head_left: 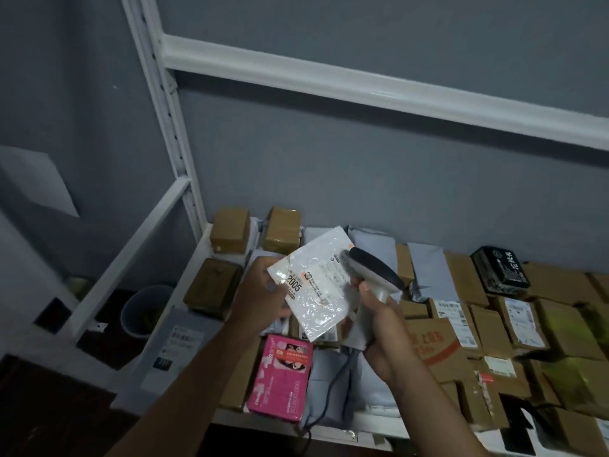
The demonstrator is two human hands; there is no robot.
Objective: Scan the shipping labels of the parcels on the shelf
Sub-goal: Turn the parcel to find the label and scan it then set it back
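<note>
My left hand [263,293] pinches a white plastic parcel [314,285] by its left edge, above the shelf [204,239] near its left end. My right hand [384,328] grips the scanner [374,275], its head touching the parcel's shipping label [324,278]. A pink box [280,379] lies at the shelf's front edge.

Glossy crinkled plastic mailer [316,285]; beside it, smooth plastic scanner [374,275]; below it, matt cardboard boxes [431,344] on a white-painted metal shelf [184,199].

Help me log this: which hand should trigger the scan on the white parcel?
Right hand: it grips the scanner, aimed at the white parcel that the left hand holds.
</note>
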